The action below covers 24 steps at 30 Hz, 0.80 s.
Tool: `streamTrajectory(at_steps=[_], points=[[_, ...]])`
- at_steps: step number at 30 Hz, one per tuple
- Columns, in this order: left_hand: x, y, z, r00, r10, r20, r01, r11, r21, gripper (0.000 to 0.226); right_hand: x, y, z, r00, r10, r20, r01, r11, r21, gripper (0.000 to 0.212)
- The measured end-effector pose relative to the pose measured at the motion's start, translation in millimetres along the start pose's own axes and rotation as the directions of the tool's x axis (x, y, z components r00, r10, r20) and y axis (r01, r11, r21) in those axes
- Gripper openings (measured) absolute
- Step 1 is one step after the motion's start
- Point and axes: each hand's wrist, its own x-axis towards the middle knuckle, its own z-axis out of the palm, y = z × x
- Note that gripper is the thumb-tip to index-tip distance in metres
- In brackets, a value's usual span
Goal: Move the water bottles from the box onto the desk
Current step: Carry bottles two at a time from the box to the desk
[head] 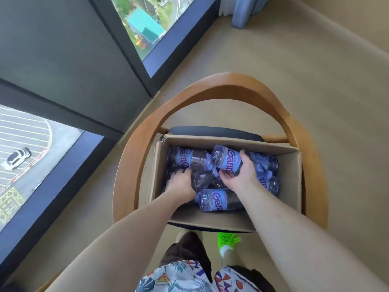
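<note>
Head-worn camera looks steeply down from close above the open box [227, 142] on a chair [130, 165]

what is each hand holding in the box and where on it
Right hand grips a clear plastic water bottle around its purple-labelled middle. Left hand reaches among the bottles; its grip cannot be told.

The open cardboard box [290, 182] sits on a chair seat, flaps up, its near wall toward the person. Inside, clear water bottles with purple labels lie on their sides in a loose heap (how many, I cannot tell). One bottle [185, 159] lies along the far left. Another [228, 160] is tilted at the far middle, raised above the rest. A third [216, 200] lies crosswise near the front, label facing up.
</note>
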Motion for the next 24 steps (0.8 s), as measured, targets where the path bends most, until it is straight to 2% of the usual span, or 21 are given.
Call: streamTrajectory(at_steps=[2, 4, 7, 13, 17, 19, 22, 24], points=[[5, -5, 5, 1.0, -0.001, 0.029, 0.002, 1.0, -0.015, 0.097, 5, 1, 3, 1.0, -0.011, -0.013, 0.012, 1.0, 0.022, 0.04], [10, -7, 7, 1.0, 0.008, 0.021, -0.007, 1.0, -0.009, 0.098, 8, 2, 5, 0.999, -0.024, -0.03, 0.024, 0.999, 0.022, 0.04], [16, -7, 5, 0.998, 0.052, 0.025, -0.052, 0.999, 0.008, 0.086, 7, 5, 4, 0.997, -0.049, -0.061, 0.05, 0.999, 0.007, 0.047], [19, -3, -13, 0.987, 0.106, 0.123, -0.114, 0.992, 0.061, 0.077, -5, 4, -10, 0.994, -0.055, -0.091, 0.048, 0.996, -0.075, 0.048], [9, 0, -25, 0.989, 0.058, 0.133, -0.06, 0.998, 0.013, 0.064, -21, 0, -30, 0.991, -0.038, -0.129, 0.021, 0.992, -0.128, 0.055], [2, -1, -33, 0.991, 0.021, 0.13, -0.015, 0.999, -0.045, 0.071, -28, -4, -42, 0.993, -0.036, -0.109, 0.016, 0.984, -0.178, 0.059], [-13, -1, -48, 0.982, -0.046, 0.183, 0.082, 0.977, -0.195, 0.106, -39, -9, -59, 1.0, -0.012, -0.013, 0.008, 0.962, -0.273, 0.058], [-26, 2, -57, 0.969, -0.082, 0.234, 0.16, 0.928, -0.338, 0.107, -48, -12, -67, 0.998, 0.004, 0.067, 0.019, 0.938, -0.345, 0.056]])
